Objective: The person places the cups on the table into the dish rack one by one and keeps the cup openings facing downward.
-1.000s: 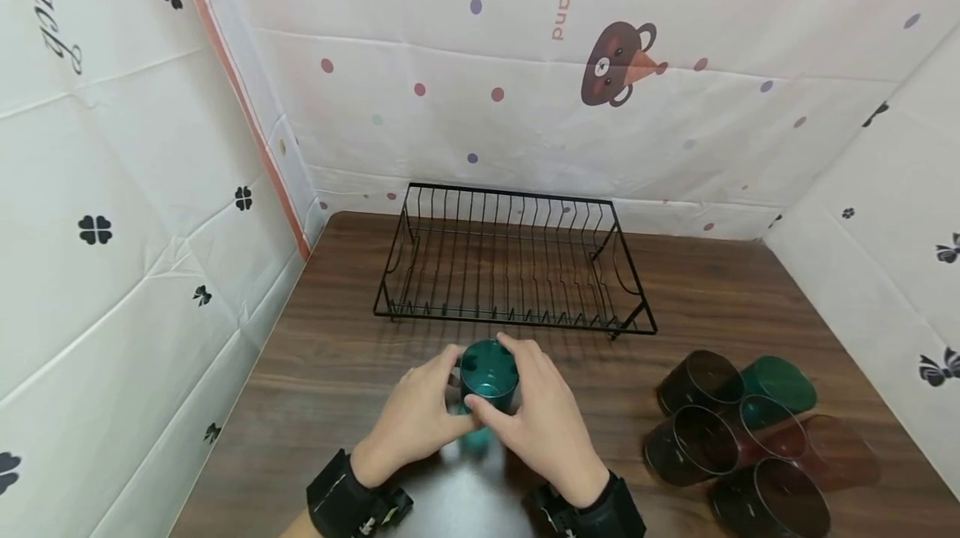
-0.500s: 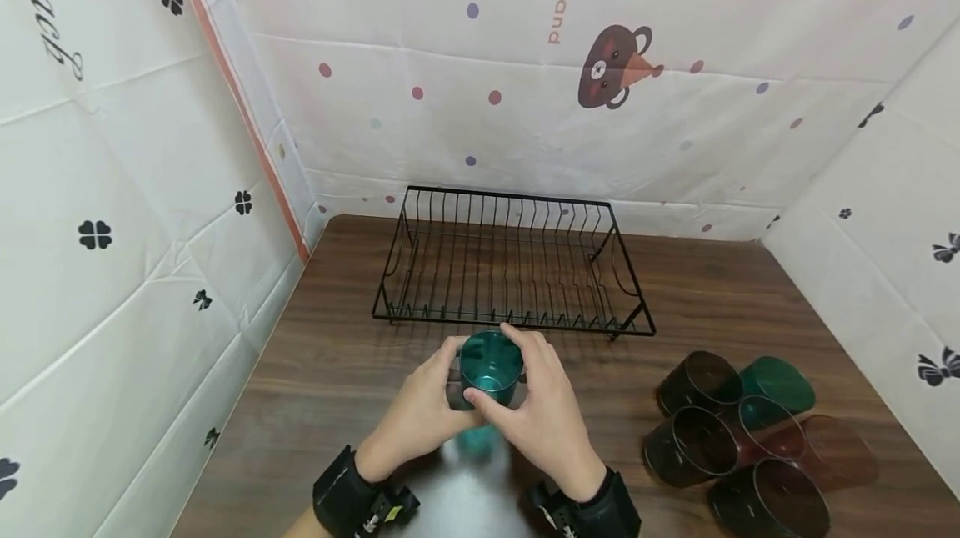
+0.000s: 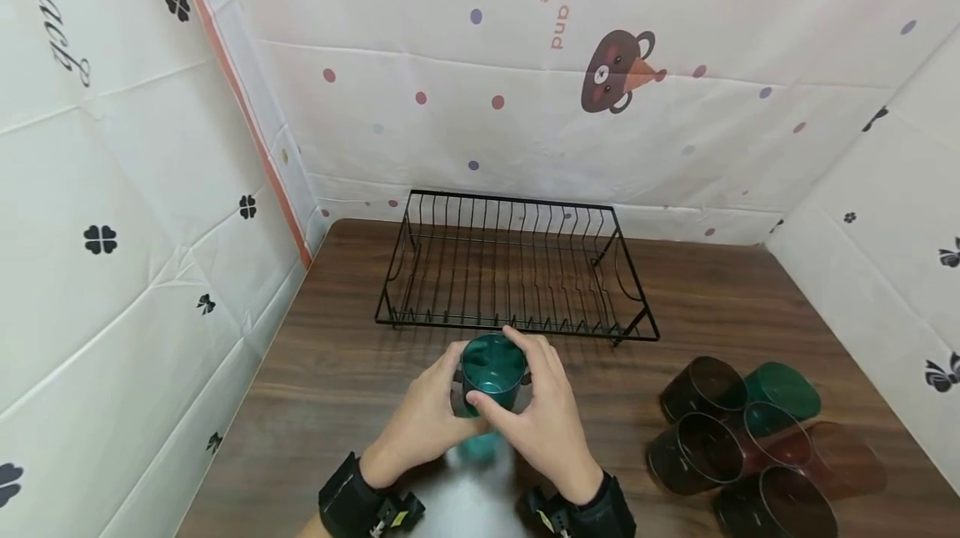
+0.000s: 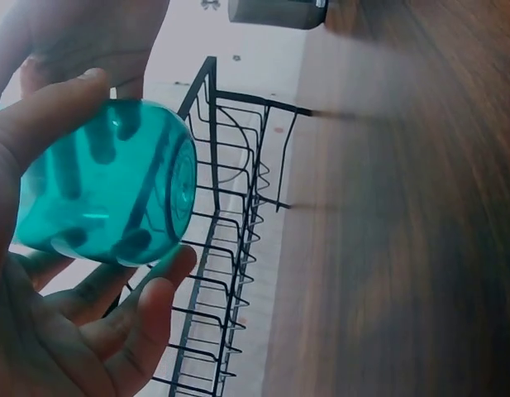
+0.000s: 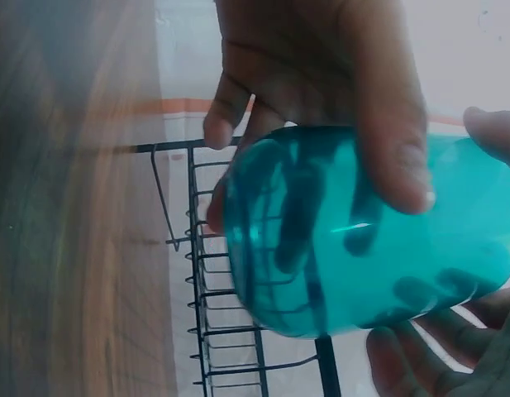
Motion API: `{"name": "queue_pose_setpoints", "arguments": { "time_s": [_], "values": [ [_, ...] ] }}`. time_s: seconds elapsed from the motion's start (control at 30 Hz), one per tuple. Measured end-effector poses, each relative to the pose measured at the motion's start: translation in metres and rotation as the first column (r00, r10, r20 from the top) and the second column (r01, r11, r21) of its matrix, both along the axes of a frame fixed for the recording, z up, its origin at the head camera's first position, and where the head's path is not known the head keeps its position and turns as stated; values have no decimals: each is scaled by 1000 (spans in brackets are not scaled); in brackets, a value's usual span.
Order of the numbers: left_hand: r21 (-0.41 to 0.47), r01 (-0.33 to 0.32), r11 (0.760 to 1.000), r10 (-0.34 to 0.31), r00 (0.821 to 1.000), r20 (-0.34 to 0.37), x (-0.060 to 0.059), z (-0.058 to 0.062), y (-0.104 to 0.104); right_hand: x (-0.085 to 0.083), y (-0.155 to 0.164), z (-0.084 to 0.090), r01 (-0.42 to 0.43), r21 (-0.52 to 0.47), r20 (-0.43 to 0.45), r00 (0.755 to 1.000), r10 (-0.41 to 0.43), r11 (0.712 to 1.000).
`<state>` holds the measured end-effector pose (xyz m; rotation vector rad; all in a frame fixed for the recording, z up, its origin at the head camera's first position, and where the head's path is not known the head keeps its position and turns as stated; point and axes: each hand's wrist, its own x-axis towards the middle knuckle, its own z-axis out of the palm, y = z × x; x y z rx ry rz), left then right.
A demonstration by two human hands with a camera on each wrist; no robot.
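A teal see-through cup [image 3: 493, 367] is held between both hands above the wooden table, just in front of the rack. My left hand [image 3: 423, 404] grips its left side, thumb on the near side and fingers curled round the far side. On the other side my right hand [image 3: 534, 413] grips the cup, its thumb near the rim. In the left wrist view the teal cup [image 4: 106, 182] lies across the palm with its base facing the rack. Through the wall of the cup [image 5: 337, 248], fingers show in the right wrist view.
Behind the hands stands a black wire dish rack [image 3: 517, 271]. At the right sit several tinted cups: dark ones [image 3: 693, 455], a green one [image 3: 783, 392] and reddish ones [image 3: 843, 459]. Patterned white sheets [image 3: 450, 129] enclose the wooden table [image 3: 322, 371].
Both hands have raised the teal cup slightly, and its opening looks a little larger in the head view. The rack and the other cups have stayed put.
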<state>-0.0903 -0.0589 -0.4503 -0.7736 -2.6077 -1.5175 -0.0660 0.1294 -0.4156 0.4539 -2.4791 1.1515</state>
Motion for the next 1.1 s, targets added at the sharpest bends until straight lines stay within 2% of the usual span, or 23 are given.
{"name": "queue_pose_setpoints", "arguments": {
  "time_s": [0.2, 0.43, 0.67, 1.1],
  "values": [
    [-1, 3, 1000, -3, 1000, -13, 0, -1, 0, 0, 0, -3, -1, -38, -17, 1000, 0, 999],
    [-11, 20, 1000, -20, 1000, 6, 1, -2, -4, -1, 0, -7, -8, -65, -6, 1000, 8, 998],
    [-15, 29, 999, -29, 1000, -3, -1, -3, -5, -2, -1, -10, -18, -59, -34, 999, 16, 998],
    [8, 18, 1000, -18, 1000, 1, -3, -4, -6, -4, 0, -10, -38, -79, -34, 999, 35, 996]
  ]
}}
